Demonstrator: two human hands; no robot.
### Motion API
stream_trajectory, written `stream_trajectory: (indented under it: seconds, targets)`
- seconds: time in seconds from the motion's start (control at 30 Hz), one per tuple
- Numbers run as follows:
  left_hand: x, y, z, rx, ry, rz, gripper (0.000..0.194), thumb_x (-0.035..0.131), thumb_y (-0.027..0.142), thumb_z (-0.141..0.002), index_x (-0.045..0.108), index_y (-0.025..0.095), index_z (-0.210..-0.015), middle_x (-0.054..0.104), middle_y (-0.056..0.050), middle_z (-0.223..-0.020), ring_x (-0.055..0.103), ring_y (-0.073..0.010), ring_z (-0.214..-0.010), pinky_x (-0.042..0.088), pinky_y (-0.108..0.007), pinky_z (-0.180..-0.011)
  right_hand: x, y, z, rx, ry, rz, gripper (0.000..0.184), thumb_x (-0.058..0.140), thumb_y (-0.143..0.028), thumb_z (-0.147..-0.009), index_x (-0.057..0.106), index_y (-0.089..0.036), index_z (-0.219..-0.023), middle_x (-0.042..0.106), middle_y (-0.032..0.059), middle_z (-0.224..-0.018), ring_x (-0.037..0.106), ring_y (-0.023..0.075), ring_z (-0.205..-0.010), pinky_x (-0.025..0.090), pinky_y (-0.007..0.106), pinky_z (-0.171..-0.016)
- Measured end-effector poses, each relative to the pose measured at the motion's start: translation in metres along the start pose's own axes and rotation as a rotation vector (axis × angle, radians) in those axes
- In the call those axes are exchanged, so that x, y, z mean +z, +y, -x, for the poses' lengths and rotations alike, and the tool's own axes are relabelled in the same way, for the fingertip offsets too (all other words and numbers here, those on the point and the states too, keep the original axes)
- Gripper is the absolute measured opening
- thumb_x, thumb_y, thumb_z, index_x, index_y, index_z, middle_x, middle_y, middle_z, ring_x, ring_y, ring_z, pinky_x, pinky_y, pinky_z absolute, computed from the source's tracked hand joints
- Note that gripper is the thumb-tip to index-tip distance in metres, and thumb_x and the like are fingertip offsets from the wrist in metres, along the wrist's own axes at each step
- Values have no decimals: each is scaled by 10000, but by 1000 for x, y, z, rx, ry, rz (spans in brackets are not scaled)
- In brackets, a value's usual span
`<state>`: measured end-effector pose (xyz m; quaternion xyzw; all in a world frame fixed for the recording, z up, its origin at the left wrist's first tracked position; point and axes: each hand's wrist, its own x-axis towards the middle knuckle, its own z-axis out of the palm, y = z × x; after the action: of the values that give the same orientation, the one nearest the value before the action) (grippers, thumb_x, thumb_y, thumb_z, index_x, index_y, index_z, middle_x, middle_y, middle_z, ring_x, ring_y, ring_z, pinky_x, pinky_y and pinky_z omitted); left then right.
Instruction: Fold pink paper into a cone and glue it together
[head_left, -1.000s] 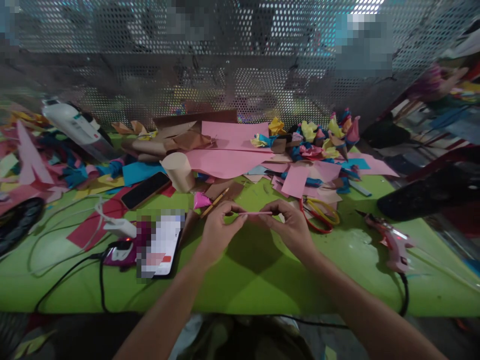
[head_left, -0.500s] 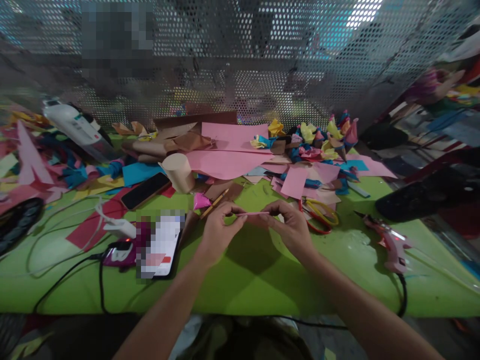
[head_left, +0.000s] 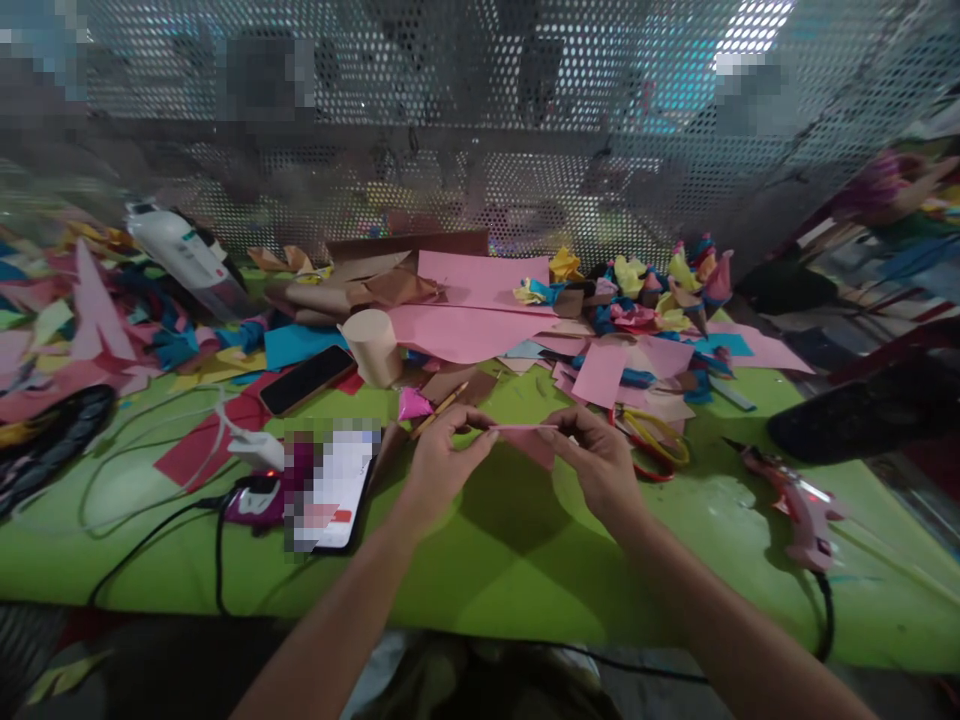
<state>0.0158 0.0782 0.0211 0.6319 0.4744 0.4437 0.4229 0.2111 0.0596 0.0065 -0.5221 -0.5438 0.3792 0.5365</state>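
Both my hands hold one small pink paper piece [head_left: 525, 436] a little above the green table [head_left: 510, 540]. My left hand [head_left: 442, 458] pinches its left end with thumb and fingers closed. At the right end, my right hand [head_left: 596, 460] grips it the same way. The paper is seen nearly edge-on, with a flap hanging below it. Red and yellow scissors [head_left: 654, 443] lie just right of my right hand. A pencil [head_left: 439, 410] and a small magenta paper cone [head_left: 412, 404] lie just beyond my left hand.
A pink glue gun [head_left: 795, 500] with its cord lies at the right. Two phones [head_left: 334, 490] [head_left: 307, 380], a charger and cables sit left of my hands. Pink sheets [head_left: 465, 300], a beige paper roll [head_left: 373, 347] and heaps of coloured scraps [head_left: 637, 290] fill the back, before a perforated metal wall.
The view shifted slightly, so everything sits a little further right. My hands keep their pinch on the pink paper, and its lower flap now shows more.
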Motion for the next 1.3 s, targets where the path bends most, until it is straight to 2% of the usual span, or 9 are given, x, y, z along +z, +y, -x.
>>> stream_trajectory:
  seconds: [0.33, 0.47, 0.7, 0.97, 1.03, 1.17, 1.3]
  targets:
    - [0, 1, 1, -45, -14, 19, 73, 623, 246, -818, 665, 186, -818, 694, -22, -826, 634, -164, -800, 500, -287, -738, -1, 3, 0, 53, -8, -52, 162, 750, -347, -770, 681, -200, -770, 650, 9, -727, 573, 159, -675, 452, 272, -607]
    - [1, 0, -1, -49, 26, 6, 62, 648, 249, -791, 660, 189, -799, 694, -28, -831, 632, -172, -821, 489, -304, -777, -2, 5, 0, 71, -18, -93, 149, 755, -334, -774, 688, -201, -791, 650, 6, -746, 578, 155, -692, 458, 266, -617]
    - [0, -1, -1, -46, 13, 4, 85, 637, 259, -801, 664, 181, -818, 690, -25, -829, 627, -165, -804, 486, -291, -753, -1, 6, -1, 105, -5, -114, 212, 776, -387, -754, 687, -197, -776, 654, 12, -745, 571, 157, -687, 457, 264, -614]
    - [0, 0, 0, -65, 8, 17, 66, 619, 243, -809, 645, 182, -808, 674, -19, -820, 621, -163, -803, 482, -289, -750, -1, 8, -1, 75, -3, -107, 178, 754, -369, -776, 684, -205, -772, 648, 9, -739, 562, 156, -686, 440, 270, -629]
    - [0, 0, 0, -35, 0, -2, 65, 624, 243, -816, 647, 184, -833, 678, -29, -848, 625, -173, -832, 482, -303, -775, 0, 7, -1, 62, -9, -89, 179, 741, -372, -788, 682, -204, -775, 647, 11, -736, 561, 155, -681, 438, 271, -628]
    - [0, 1, 0, 108, -32, -93, 79, 658, 238, -824, 663, 190, -886, 685, -52, -930, 625, -198, -916, 476, -336, -851, 0, 2, -1, 15, -21, -28, 195, 729, -388, -787, 679, -201, -762, 655, 18, -724, 567, 162, -668, 443, 274, -612]
    - [1, 1, 0, 168, -52, -149, 39, 658, 224, -836, 661, 188, -822, 670, -42, -871, 623, -192, -869, 486, -320, -803, 2, -1, 1, -36, -27, 46, 181, 734, -383, -784, 694, -209, -759, 665, 21, -729, 573, 171, -689, 450, 286, -638]
